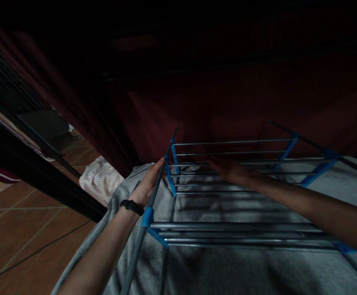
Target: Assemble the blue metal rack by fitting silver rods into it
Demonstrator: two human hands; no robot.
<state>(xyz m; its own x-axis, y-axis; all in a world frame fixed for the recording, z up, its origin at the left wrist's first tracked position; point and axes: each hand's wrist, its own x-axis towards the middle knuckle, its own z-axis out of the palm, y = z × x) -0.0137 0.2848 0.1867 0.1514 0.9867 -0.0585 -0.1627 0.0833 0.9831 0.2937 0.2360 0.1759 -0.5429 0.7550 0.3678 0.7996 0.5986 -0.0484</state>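
Observation:
A rack (242, 225) of grey metal tubes with blue plastic brackets lies on a grey blanket. My left hand (152, 178), with a black band on its wrist, closes around the left pole (158, 184) beside a blue bracket (170, 176). Part of its fingers is hidden behind the pole. Farther right, my right hand (229, 170) reaches over the rack, fingers on a crossing tube (193, 164) in the middle shelf. Shadow darkens its fingertips.
A dark red curtain (203, 110) hangs behind the rack. The grey blanket (227, 270) spreads beneath it. At left, a black post (58, 176) slants past a striped cloth (100, 178) on the brown tiled floor (21, 233). A thin cable (39, 249) crosses the tiles.

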